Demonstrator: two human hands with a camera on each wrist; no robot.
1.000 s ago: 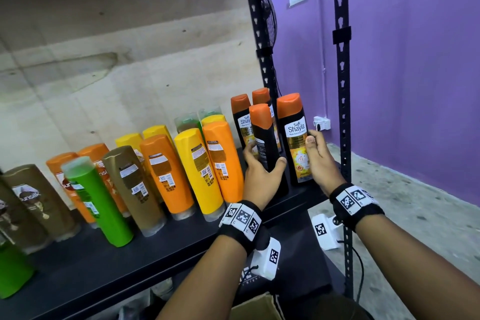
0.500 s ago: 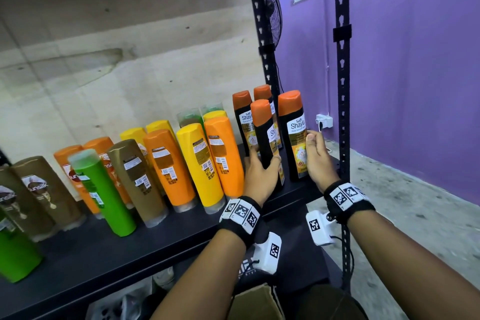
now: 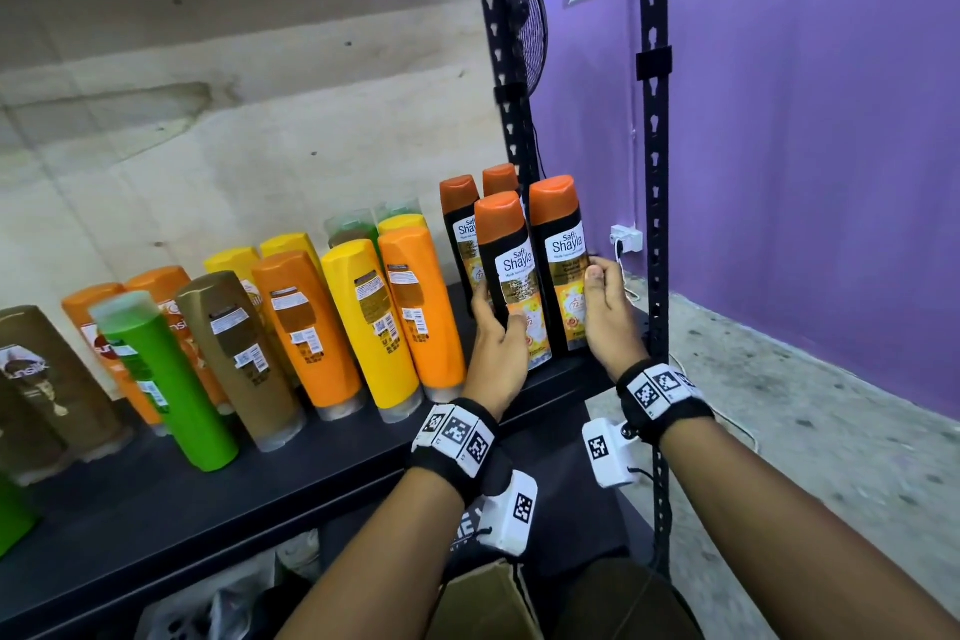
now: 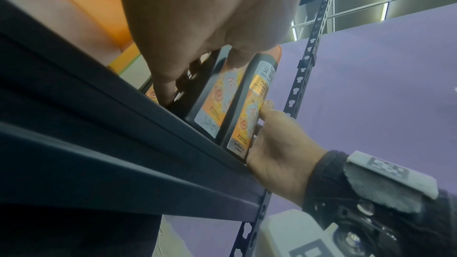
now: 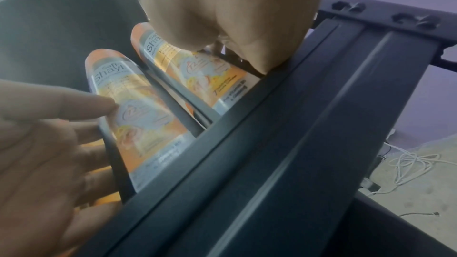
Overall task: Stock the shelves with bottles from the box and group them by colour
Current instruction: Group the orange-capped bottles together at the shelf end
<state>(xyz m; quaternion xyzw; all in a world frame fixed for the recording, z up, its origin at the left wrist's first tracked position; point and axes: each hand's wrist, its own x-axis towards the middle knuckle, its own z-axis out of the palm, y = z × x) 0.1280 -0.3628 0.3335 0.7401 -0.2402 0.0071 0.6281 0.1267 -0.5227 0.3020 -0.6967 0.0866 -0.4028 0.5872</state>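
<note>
Both hands hold black, orange-capped bottles at centre right of the head view: the left hand [image 3: 496,353] wraps the front-left bottle [image 3: 511,276], and the right hand [image 3: 608,314] clasps the front-right bottle [image 3: 563,265] with its thumb on the label. Both bottles stand upright, side by side, near the front edge of the shelf [image 3: 311,478], ahead of two matching bottles. A careless release or sideways nudge could probably topple one off the edge, or knock the leaning orange bottle [image 3: 423,307] just beside the left hand.
</note>
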